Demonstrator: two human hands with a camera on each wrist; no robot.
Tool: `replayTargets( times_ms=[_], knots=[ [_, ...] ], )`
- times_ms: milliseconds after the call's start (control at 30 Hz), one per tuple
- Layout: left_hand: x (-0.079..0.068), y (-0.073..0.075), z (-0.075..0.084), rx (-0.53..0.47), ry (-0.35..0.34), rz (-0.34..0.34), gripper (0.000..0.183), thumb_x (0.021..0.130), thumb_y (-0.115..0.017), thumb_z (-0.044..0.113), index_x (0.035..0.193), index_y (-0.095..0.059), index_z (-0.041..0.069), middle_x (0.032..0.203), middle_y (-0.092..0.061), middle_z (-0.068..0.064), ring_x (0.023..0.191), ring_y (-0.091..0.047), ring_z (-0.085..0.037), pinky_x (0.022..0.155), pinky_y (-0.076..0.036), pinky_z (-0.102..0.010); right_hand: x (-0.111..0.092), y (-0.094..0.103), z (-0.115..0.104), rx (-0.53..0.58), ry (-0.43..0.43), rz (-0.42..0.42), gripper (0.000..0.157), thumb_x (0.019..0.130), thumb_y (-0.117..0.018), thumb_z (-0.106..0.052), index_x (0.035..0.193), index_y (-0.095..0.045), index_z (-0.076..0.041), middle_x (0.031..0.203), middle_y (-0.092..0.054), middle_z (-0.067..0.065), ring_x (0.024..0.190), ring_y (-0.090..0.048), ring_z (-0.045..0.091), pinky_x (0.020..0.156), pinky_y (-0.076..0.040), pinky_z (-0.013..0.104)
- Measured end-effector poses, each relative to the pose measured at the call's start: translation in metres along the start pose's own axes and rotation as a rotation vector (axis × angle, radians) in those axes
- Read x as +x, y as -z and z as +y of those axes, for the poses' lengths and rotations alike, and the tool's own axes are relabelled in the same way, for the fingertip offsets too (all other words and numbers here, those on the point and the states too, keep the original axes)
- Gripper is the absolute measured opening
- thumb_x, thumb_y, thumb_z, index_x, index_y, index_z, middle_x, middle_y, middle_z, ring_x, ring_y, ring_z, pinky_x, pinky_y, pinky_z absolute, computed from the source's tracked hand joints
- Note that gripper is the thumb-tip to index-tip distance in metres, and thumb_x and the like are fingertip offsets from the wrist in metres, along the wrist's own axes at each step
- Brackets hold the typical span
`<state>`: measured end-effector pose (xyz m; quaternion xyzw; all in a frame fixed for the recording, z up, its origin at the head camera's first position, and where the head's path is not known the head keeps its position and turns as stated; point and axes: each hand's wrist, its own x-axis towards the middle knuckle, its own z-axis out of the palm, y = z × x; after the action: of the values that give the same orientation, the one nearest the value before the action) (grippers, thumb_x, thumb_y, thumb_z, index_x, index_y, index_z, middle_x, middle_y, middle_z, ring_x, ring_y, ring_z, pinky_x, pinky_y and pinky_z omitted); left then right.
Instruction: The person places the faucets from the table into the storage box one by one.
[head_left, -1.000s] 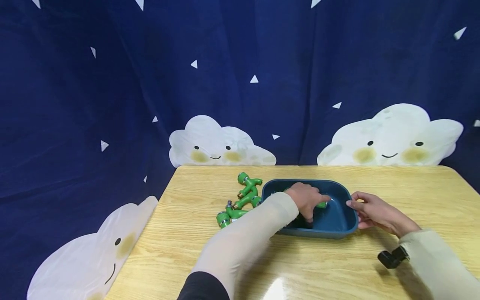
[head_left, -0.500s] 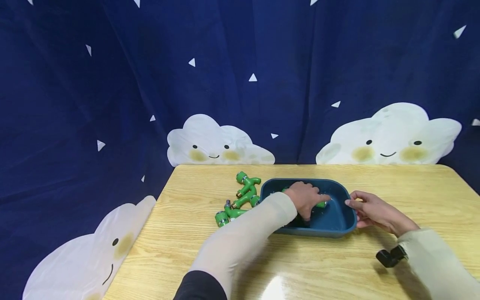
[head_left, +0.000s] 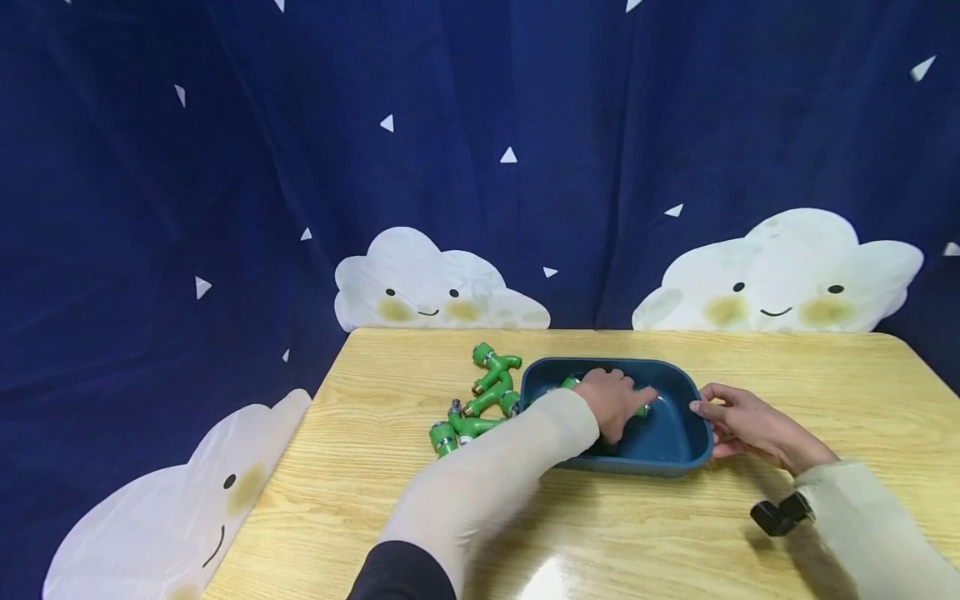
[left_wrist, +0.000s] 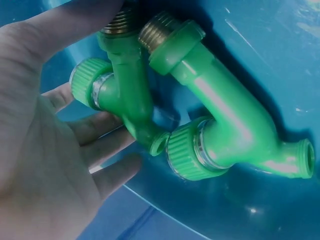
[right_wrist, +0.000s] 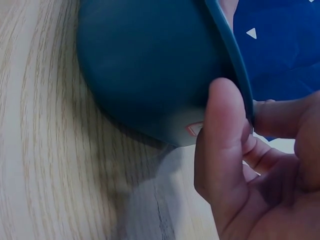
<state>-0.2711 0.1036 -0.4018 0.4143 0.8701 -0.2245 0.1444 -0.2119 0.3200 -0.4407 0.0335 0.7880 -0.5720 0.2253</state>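
Observation:
A dark blue plastic bin [head_left: 663, 465] stands on the table. My left hand [head_left: 611, 406] reaches down inside it. In the left wrist view, the thumb lies over the brass thread of a green tap [left_wrist: 131, 87] and the fingers curl in behind its body. A second green tap [left_wrist: 230, 110] lies beside it on the bin's floor, its ribbed cap close to the first tap's spout. My right hand [head_left: 757, 423] grips the bin's right end, with thumb and fingers on either side of the rim, as the right wrist view shows.
Several more green taps [head_left: 489, 398] lie on the wooden table [head_left: 375, 400] just left of the bin, partly behind the left forearm. A dark blue curtain [head_left: 465, 167] with printed clouds hangs behind the table's back edge.
My left hand has shifted slightly inside the bin, and a little more green shows past its knuckles. My right hand keeps its grip on the rim.

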Motion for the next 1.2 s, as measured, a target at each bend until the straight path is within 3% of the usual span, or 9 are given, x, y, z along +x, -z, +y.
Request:
replayTargets(
  times_ms=[400,667,933,1067,1200],
  knots=[
    [-0.005,0.003,-0.001,-0.082,0.08,-0.084,0.083,0.088,-0.072,0.04,0.148,-0.015,0.044,0.137,-0.052,0.015,0.107,-0.052,-0.006,0.094,-0.048,-0.021,0.001,-0.003,-0.003,0.004,-0.006,-0.013,0.021,0.106,-0.046,-0.026,0.103,-0.045,-0.005,0.068,-0.057,-0.004,0.061,-0.063,0.008,0.06,-0.059,0.028],
    [-0.004,0.004,-0.006,-0.103,0.057,-0.06,0.094,0.084,-0.077,0.044,0.152,-0.012,0.047,0.147,-0.045,0.015,0.12,-0.048,-0.004,0.099,-0.048,-0.022,0.0,0.0,-0.001,0.008,-0.005,-0.007,0.022,0.106,-0.046,-0.027,0.103,-0.044,-0.006,0.067,-0.055,-0.004,0.059,-0.06,0.008,0.059,-0.059,0.028],
    [-0.005,0.004,-0.016,-0.227,0.035,-0.09,0.096,0.084,-0.076,0.045,0.155,-0.012,0.048,0.154,-0.037,0.015,0.129,-0.043,-0.003,0.105,-0.044,-0.022,0.001,0.0,0.001,0.018,-0.003,-0.015,0.019,0.106,-0.046,-0.026,0.102,-0.045,-0.007,0.067,-0.056,-0.005,0.06,-0.062,0.007,0.059,-0.059,0.028],
    [-0.009,0.015,-0.028,-0.302,0.035,-0.082,0.089,0.087,-0.069,0.055,0.157,-0.015,0.044,0.16,-0.031,0.015,0.144,-0.036,-0.004,0.112,-0.039,-0.026,0.001,0.0,0.002,0.029,0.008,-0.015,0.019,0.106,-0.046,-0.025,0.102,-0.045,-0.007,0.067,-0.057,-0.005,0.06,-0.063,0.006,0.059,-0.059,0.028],
    [-0.017,0.026,-0.043,-0.386,0.038,-0.034,0.074,0.09,-0.064,0.055,0.154,-0.029,0.041,0.155,-0.04,0.018,0.142,-0.04,-0.004,0.112,-0.04,-0.027,0.001,0.0,0.002,0.029,0.025,-0.016,0.02,0.106,-0.047,-0.025,0.102,-0.045,-0.006,0.067,-0.056,-0.005,0.059,-0.061,0.006,0.058,-0.059,0.027]
  ],
)
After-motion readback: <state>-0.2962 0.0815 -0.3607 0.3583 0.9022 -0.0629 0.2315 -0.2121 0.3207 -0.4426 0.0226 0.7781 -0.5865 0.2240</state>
